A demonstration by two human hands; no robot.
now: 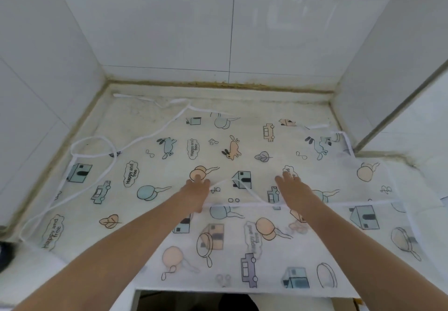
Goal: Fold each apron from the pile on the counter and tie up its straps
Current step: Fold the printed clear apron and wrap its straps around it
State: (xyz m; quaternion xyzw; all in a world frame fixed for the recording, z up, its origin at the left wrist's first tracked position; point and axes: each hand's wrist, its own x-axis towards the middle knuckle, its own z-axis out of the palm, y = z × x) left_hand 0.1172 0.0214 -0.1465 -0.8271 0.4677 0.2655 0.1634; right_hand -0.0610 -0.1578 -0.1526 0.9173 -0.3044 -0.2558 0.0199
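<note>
Two bare forearms reach from the near edge into my view, over a thin white apron printed with cartoon houses, cars, dogs and leaves (150, 165) that lies spread flat across the pale speckled stone counter (254, 103). White glossy wall tiles (169, 31) close the counter in on the far side and on the left, and another white panel stands at the right; a grimy brownish seam (218, 84) runs along the foot of the far wall. At the near left edge I see part of a dark object (6, 253) that I cannot identify.

The apron's near portion is folded over itself, its white-bound edge running left to right just under both wrists. Its long white fabric straps (94, 141) loop and trail loose over the far left part of the counter, and a short strap piece arcs between the two hands.

My left hand (196, 193) lies palm down on the apron, fingers straight and close together, pointing far. My right hand (292, 189) also presses flat on the cloth, fingers straight and slightly spread, tips over a printed speech bubble. Neither hand pinches any fabric.
</note>
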